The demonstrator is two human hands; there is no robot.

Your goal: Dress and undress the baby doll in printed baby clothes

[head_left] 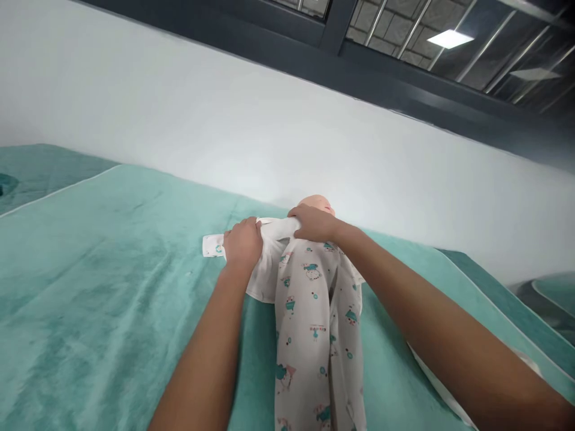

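1. The white top (261, 280) lies at the far middle of the teal blanket (130, 287), showing to the left of the long printed garment (303, 299); its sleeve (278, 228) runs leftward to a printed cuff (212, 245).
2. The cloth looks light, soft and limp, likely to crumple rather than slip; the cuff and the shoulder end seem the best places to take hold, with gentle pulls, since a doll's head (317, 202) shows just beyond the right hand (315, 223).
3. The left hand (244, 240) is curled over the sleeve just inside the cuff, fingers wrapped on cloth; the right hand bends around the sleeve's shoulder end, thumb on the near side; I cannot tell how firmly it grips.
4. Farther right, a white item (438, 383) is partly hidden by the right forearm; on the far side stands a white wall (215, 120), with a dark window frame (287, 36) above it.
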